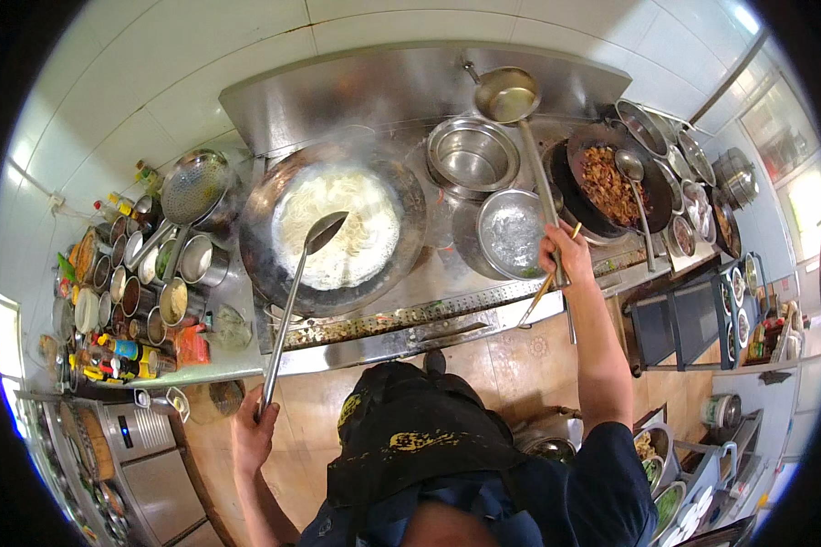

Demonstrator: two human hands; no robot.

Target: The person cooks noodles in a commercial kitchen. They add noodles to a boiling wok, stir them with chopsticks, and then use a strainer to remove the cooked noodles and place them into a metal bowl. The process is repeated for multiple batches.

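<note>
In my left hand is the long metal handle of a ladle. Its bowl hangs over a large wok, where pale noodles lie in foamy, steaming white liquid. My right hand grips the long handle of a metal dipper, whose round bowl is at the back of the stove. Thin sticks, apparently long chopsticks, cross under the same hand. Just left of that hand, a metal pot holds clear, rippling water. Behind it stands a wide steel pot.
A second wok at right holds browned chopped food and a serving spoon. Seasoning containers, bottles and perforated strainers crowd the left counter. A dark cart stands right; a steel backsplash rises behind.
</note>
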